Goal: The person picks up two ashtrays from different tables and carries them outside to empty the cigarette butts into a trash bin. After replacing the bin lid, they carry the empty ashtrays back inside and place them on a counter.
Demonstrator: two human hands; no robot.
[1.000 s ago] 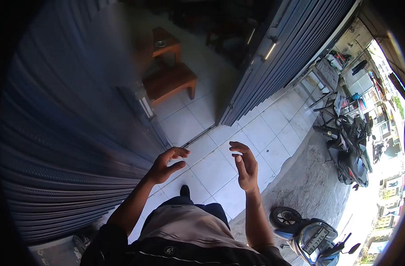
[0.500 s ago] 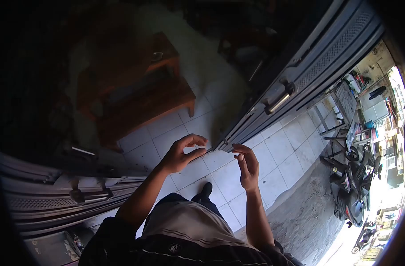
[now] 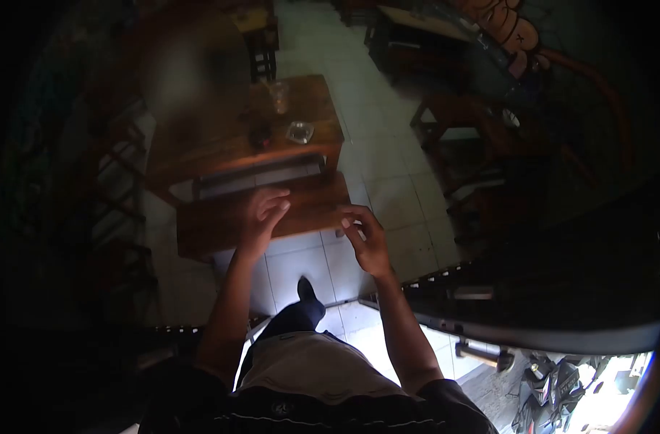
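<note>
My left hand (image 3: 263, 215) is raised in front of me, fingers loosely curled and apart, holding nothing. My right hand (image 3: 366, 239) is raised beside it, fingers bent, thumb toward the index finger; nothing is visible in it. Both hover over a low wooden bench (image 3: 200, 228). Behind the bench stands a wooden table (image 3: 200, 152) with a glass (image 3: 279, 96) and an ashtray (image 3: 300, 132) on it. My foot (image 3: 305, 291) steps forward on the white tiled floor (image 3: 388, 173).
A folded metal shutter door (image 3: 532, 318) runs along the right, with a handle (image 3: 480, 354) low down. Dark wooden chairs (image 3: 460, 137) stand at the right, more furniture at the back. Parked scooters (image 3: 554, 405) show at the bottom right. The left side is dark.
I have turned and moved from the outside pavement through the shutter opening into the dark room. Both hands stayed raised; the table and bench now lie straight ahead.
</note>
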